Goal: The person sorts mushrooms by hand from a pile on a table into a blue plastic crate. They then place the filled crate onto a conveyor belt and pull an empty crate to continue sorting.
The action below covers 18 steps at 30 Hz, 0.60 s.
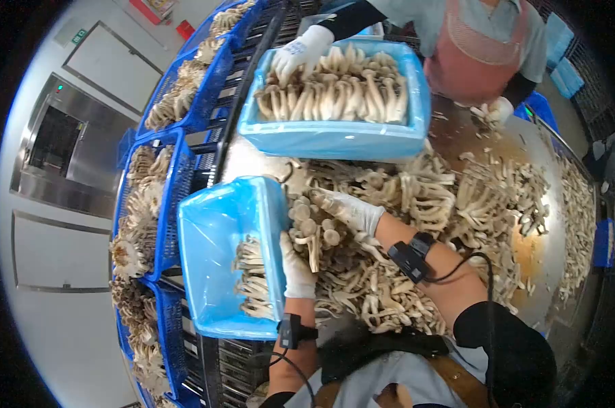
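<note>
My left hand, in a white glove, is beside the right wall of a blue-lined bin. Its fingers close around a bunch of brown-capped mushrooms. Just above and to the right, my gloved right hand grips a mushroom at the upper edge of the same cluster; its fingertips are partly hidden. Inside the bin, rows of pale mushrooms lie along the right side. A heap of loose mushrooms spreads over the table under and beyond my right arm.
Across the table, a co-worker's gloved hand rests over a second blue-lined bin filled with mushrooms. Their other hand holds a mushroom clump. Blue crates of mushroom clusters line the left. More mushrooms lie at the table's right edge.
</note>
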Motion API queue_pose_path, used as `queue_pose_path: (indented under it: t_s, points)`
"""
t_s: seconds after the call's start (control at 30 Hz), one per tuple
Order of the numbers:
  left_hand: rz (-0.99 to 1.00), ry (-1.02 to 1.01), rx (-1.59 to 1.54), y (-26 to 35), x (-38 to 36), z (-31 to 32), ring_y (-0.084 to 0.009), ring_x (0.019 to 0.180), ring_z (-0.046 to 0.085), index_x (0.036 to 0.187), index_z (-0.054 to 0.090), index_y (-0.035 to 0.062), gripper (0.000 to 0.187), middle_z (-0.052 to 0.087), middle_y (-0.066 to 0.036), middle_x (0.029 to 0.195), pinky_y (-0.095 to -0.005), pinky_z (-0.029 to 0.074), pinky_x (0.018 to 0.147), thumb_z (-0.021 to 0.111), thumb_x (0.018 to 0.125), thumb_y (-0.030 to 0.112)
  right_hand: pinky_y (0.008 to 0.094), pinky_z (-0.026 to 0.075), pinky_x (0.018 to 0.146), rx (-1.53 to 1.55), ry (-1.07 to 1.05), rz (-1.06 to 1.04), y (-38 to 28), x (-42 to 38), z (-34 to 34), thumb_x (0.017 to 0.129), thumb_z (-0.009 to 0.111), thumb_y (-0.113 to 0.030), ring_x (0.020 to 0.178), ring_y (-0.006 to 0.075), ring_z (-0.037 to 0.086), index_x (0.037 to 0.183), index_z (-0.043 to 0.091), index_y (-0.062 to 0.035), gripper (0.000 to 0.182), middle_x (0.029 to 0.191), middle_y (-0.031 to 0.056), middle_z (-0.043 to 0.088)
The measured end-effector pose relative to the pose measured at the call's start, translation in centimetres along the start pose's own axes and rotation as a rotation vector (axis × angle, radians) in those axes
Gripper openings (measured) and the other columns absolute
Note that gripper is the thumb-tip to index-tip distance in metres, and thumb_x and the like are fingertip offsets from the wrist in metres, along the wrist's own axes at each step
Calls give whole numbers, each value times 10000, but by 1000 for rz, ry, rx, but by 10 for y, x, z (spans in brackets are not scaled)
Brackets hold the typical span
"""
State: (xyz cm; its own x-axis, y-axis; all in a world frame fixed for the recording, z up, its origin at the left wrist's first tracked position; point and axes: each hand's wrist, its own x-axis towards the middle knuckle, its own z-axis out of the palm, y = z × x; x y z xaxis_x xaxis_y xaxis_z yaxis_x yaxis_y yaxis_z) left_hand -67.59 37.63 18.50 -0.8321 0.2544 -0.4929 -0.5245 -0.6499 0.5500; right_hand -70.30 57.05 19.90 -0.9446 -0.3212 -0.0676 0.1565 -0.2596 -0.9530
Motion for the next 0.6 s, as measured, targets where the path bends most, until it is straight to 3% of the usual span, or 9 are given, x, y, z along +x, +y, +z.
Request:
queue_pose_path:
  t_s: [0.13,0.23,0.3,0.37,0.4,0.43,0.5,0.57,0.6]
  points:
    - [351,-285,178,10,-54,63,-213,1163,567,1415,421,107,516,557,-71,1308,-354,482,993,401,1031,450,299,401,1070,373,-31,-267,-77,-49,35,986,555,-410,1250,142,490,1460,362,-31,637,1403,48,475]
    - [624,-359,173,26,-111,127,-267,1224,543,1463,355,120,533,508,-96,1368,-406,464,1041,403,1032,430,294,377,1088,142,39,-605,-158,-105,41,972,564,-436,1304,164,428,1511,241,-45,740,1459,66,404]
    - [668,-454,155,27,-122,135,-294,1359,402,1534,190,161,614,332,-116,1509,-448,391,1108,408,1027,430,362,360,1110,65,404,-662,-182,-140,40,967,535,-501,1313,211,442,1516,204,-19,802,1437,114,439]
    - [607,-451,192,22,-132,146,-280,1459,231,1567,67,232,727,110,-83,1621,-464,281,1170,491,1003,407,384,390,1094,87,430,-580,-173,-174,29,988,442,-546,1297,230,466,1511,231,-55,748,1455,112,427]
    - [805,-476,550,6,-135,142,-277,1456,237,1570,65,215,822,105,-96,1623,-457,266,1170,535,959,501,394,413,1085,302,344,-459,-142,-192,11,974,490,-521,1287,215,475,1493,292,-77,711,1453,107,435]
    - [544,-457,633,-3,-150,144,-275,1438,276,1569,78,165,921,160,-116,1607,-430,291,1157,547,909,606,404,435,1076,516,253,-340,-106,-207,-8,961,539,-495,1277,200,483,1474,353,-99,675,1451,103,443]
    - [455,-719,633,-34,-124,119,-281,1338,437,1548,192,188,696,363,-110,1496,-420,431,1081,521,985,432,428,451,1064,733,273,-244,-57,-235,-20,970,500,-517,1242,240,526,1435,423,-94,634,1393,123,514]
    - [29,-691,390,-67,-105,91,-296,1293,485,1548,180,179,796,389,-117,1476,-425,472,1047,568,938,512,405,551,933,857,512,-189,-42,-259,3,932,494,-608,1074,243,625,1349,519,-89,666,1257,122,609]
    - [-18,-759,392,-70,-112,94,-309,1256,518,1545,184,168,833,407,-130,1458,-425,508,1011,582,918,547,393,568,888,891,435,-148,-20,-266,-11,937,481,-614,1017,237,643,1332,535,-91,658,1217,118,630]
